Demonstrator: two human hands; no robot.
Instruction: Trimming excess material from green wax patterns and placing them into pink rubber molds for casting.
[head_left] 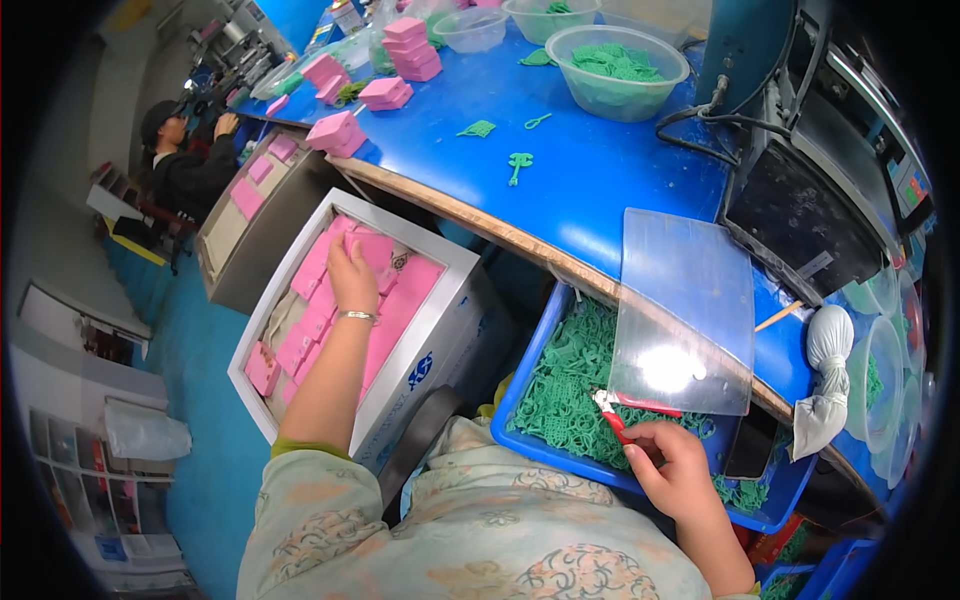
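Note:
My left hand (352, 278) reaches into a white foam box (455, 265) packed with pink blocks. Its fingers are closed on the edge of one pink block (376, 247) near the box's far end; part of the grip is hidden. My right hand (672, 465) grips small cutting pliers (613, 424) by their red handles. The silver jaws point away from me over a blue bin (530, 362). Tangled green lattice-like pieces (570, 380) fill the bin. A clear plastic sheet (685, 310) slants from the blue table onto the bin, beyond the pliers.
The blue table (590, 200) carries stacks of pink blocks (410, 50), a bowl (640, 95) of green pieces and a few loose ones. A black machine (810, 200) and a tied white bag (828, 360) stand right. Far left, a person (185, 155) sits near another box.

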